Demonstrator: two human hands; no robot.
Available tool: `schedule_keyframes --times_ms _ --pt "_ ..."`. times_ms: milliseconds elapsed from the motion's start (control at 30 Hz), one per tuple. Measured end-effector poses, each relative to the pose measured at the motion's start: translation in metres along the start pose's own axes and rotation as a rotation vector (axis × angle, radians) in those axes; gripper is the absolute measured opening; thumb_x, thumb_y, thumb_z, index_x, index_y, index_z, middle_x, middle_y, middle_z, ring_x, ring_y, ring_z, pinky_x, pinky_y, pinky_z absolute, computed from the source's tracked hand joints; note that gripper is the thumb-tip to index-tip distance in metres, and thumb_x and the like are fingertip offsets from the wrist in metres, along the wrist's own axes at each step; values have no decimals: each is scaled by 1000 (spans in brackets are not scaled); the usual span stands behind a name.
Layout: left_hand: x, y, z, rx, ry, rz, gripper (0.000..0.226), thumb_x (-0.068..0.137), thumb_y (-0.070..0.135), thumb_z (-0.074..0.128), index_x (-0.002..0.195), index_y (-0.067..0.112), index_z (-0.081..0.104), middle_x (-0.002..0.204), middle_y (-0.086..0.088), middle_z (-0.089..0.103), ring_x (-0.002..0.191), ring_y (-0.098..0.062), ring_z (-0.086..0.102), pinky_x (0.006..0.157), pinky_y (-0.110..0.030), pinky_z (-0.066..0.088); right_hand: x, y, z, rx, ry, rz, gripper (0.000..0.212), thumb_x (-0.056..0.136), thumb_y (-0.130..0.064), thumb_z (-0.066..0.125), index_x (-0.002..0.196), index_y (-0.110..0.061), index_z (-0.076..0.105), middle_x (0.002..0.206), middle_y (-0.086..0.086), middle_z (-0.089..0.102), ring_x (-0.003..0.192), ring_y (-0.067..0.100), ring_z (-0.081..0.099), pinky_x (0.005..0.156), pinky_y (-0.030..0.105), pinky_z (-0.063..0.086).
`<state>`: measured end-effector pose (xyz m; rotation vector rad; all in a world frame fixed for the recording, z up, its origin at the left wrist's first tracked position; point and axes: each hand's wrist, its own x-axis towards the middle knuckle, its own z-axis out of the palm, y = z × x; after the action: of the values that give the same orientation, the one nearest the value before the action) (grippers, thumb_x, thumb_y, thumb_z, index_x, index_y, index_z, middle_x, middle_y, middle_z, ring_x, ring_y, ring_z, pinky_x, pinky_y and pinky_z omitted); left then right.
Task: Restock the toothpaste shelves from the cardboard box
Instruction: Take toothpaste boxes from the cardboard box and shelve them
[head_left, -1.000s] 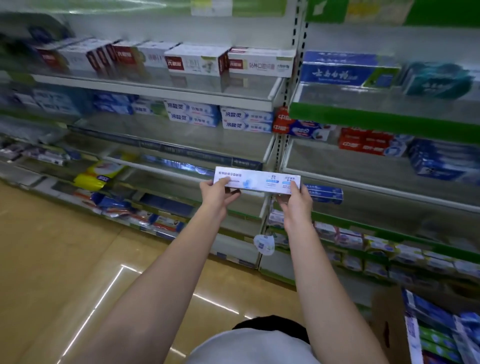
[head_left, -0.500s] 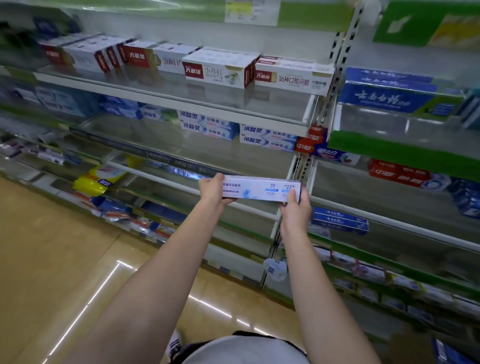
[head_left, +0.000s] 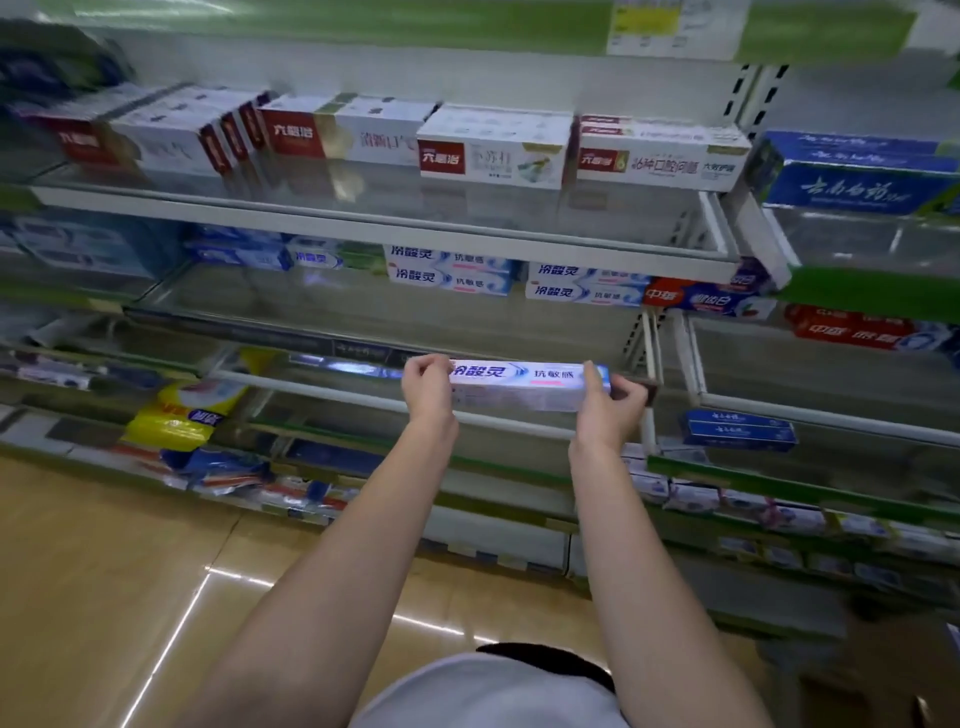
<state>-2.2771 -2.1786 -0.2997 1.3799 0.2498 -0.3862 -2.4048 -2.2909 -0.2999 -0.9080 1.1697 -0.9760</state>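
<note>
I hold a long white and blue toothpaste box (head_left: 524, 387) level in front of the shelves, its printed face toward me. My left hand (head_left: 428, 387) grips its left end and my right hand (head_left: 610, 402) grips its right end. The box hovers just above a white shelf rail (head_left: 322, 387), in front of the mostly bare second shelf (head_left: 332, 312). At the back of that shelf lie matching white and blue boxes (head_left: 454, 275) in small stacks. The cardboard box is not in view.
The top shelf carries a row of red and white toothpaste boxes (head_left: 493, 150). The right bay holds blue boxes (head_left: 852, 176), red boxes (head_left: 852, 327) and a small blue stack (head_left: 740, 430). A yellow pack (head_left: 182, 410) lies lower left. Tan floor (head_left: 104, 597) stretches below.
Both hands have carried the box up and forward, closer to the shelves, and turned its printed front toward me. The view has tilted up, and the cardboard box has dropped out of sight.
</note>
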Motion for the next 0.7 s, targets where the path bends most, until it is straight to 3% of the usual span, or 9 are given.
schedule_keyframes --times_ms 67,133,233,333,467,533,633,700 --pt "13 10 -13 -28 0 28 18 90 2 58 86 18 54 87 -2 61 89 -25 59 81 -36 49 -12 8 12 11 60 20 30 90 -12 74 113 -14 56 114 5 63 98 18 63 81 24 53" --pt "26 19 -24 -23 1 52 23 90 -4 59 92 18 54 94 -2 60 85 -19 58 74 -23 50 -23 14 22 47 64 27 32 91 -9 71 119 -14 56 121 8 64 96 15 64 72 16 52" --pt "44 28 -36 -10 -28 13 21 93 -1 59 103 17 62 114 -5 59 85 -11 59 69 -18 46 -36 22 36 47 -13 37 40 95 -16 70 132 -15 55 126 4 63 107 15 64 89 28 56" --pt "52 38 -45 3 -56 8 25 97 1 57 118 12 65 108 2 62 94 -12 60 79 -20 48 -45 21 47 -22 -70 1 30 98 -18 65 128 -18 59 121 1 65 109 16 64 90 31 56" --pt "68 48 -46 61 -102 79 23 94 -4 57 97 11 74 98 0 69 91 -16 64 76 -19 53 -34 19 65 -162 -51 -124 31 99 -18 63 130 -16 61 136 1 51 114 16 59 97 32 51" --pt "76 55 -41 39 -96 93 21 92 -6 58 101 8 72 95 -1 69 88 -17 64 70 -18 53 -20 22 79 -275 -21 -153 31 99 -24 62 129 -14 61 138 5 44 122 24 53 106 42 47" --pt "89 64 -32 -4 -69 95 23 91 -5 60 98 14 69 99 -2 68 98 -21 66 91 -30 56 -5 25 107 -393 -39 -114 32 96 -27 65 126 -15 61 139 12 47 132 34 45 112 50 42" --pt "104 70 -25 -11 -39 91 24 90 -5 59 94 18 67 98 -2 67 103 -24 65 100 -39 52 7 30 124 -452 -33 -117 33 86 -23 66 118 -18 63 129 15 55 121 37 54 106 49 46"
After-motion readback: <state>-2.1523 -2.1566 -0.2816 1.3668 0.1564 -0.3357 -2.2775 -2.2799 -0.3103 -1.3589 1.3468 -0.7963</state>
